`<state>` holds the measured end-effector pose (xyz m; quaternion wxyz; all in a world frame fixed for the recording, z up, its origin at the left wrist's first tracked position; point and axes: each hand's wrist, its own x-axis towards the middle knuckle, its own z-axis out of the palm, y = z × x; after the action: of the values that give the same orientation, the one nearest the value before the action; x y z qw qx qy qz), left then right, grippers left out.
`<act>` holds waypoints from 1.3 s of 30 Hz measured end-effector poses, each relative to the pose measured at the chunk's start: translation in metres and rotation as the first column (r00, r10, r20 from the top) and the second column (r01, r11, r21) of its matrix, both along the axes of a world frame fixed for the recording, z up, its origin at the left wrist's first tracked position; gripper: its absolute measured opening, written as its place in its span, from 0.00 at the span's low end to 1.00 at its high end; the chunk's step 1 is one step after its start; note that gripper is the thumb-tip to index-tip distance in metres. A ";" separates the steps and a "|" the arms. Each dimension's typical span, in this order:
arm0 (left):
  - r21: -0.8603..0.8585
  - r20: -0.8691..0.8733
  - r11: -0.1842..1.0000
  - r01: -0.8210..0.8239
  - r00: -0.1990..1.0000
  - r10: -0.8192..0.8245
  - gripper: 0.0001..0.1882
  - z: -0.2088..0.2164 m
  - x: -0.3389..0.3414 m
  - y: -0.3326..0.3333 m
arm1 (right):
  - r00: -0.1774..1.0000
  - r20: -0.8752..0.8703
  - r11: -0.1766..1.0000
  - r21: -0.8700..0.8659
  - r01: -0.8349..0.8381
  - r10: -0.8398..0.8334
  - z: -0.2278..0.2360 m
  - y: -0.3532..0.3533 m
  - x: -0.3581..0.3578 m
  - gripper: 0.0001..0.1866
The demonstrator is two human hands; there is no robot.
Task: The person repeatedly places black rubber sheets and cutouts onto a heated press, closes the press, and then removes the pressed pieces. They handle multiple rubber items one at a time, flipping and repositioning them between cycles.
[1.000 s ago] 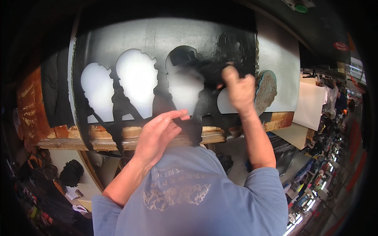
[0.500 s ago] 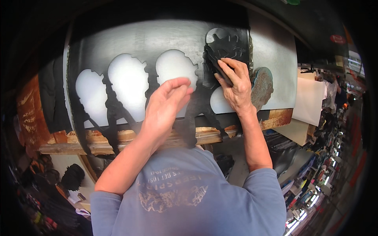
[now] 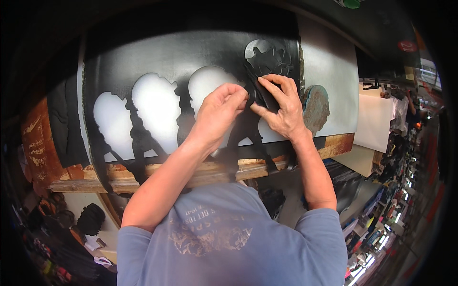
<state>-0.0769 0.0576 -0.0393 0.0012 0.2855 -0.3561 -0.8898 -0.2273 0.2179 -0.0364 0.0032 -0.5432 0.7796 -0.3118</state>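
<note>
A black sheet (image 3: 143,55), leather-like or rubbery, lies over a white board (image 3: 334,62). Rounded cut-outs in the sheet show the white beneath, and dark strips hang from it over the near edge. My right hand (image 3: 285,107) grips a stack of cut black pieces (image 3: 267,93), tilted up between thumb and fingers. Further flat black pieces with notched edges (image 3: 269,62) lie just beyond it. My left hand (image 3: 223,107) is pinched closed beside the stack. What its fingertips hold is too small and dark to make out.
A rusty, rounded cutting die (image 3: 317,109) with a teal rim stands to the right of my right hand. The worn wooden table edge (image 3: 205,176) runs along the front. White sheets (image 3: 373,121) hang at the right, and dark material (image 3: 90,219) lies below left.
My left hand has moved right and up to the stack, its fingers now pinched. My right hand has spread its thumb and tilted the pieces. The view has shifted slightly.
</note>
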 end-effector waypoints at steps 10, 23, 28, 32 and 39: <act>-0.228 -0.005 0.973 -0.047 0.999 0.047 0.15 -0.011 0.000 0.012 | 0.504 0.801 0.683 -0.172 0.710 -0.323 0.030 0.010 -0.085 0.24; -0.024 -0.079 0.984 -0.175 0.982 0.172 0.44 0.045 0.017 0.015 | 0.979 -0.059 0.919 -0.359 0.160 -0.193 0.044 0.007 0.005 0.14; -0.187 -0.094 0.882 -0.432 0.902 0.422 0.18 0.035 0.062 -0.001 | 0.905 -0.071 0.907 -0.013 -0.421 0.420 0.049 -0.045 0.091 0.23; -0.531 -0.136 0.701 -0.475 0.865 0.483 0.25 0.034 0.136 -0.023 | 0.665 0.241 0.701 -0.114 -0.704 0.707 0.076 -0.061 0.094 0.35; -0.474 0.029 0.848 -0.238 0.958 0.285 0.34 0.047 0.241 -0.025 | 0.734 0.623 0.942 -0.011 -0.335 0.269 0.052 -0.131 0.171 0.34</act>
<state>0.1636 0.0322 0.0073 0.1735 0.3661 -0.5164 -0.7545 -0.0565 0.0867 0.0157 0.3355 -0.5299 0.6514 -0.4269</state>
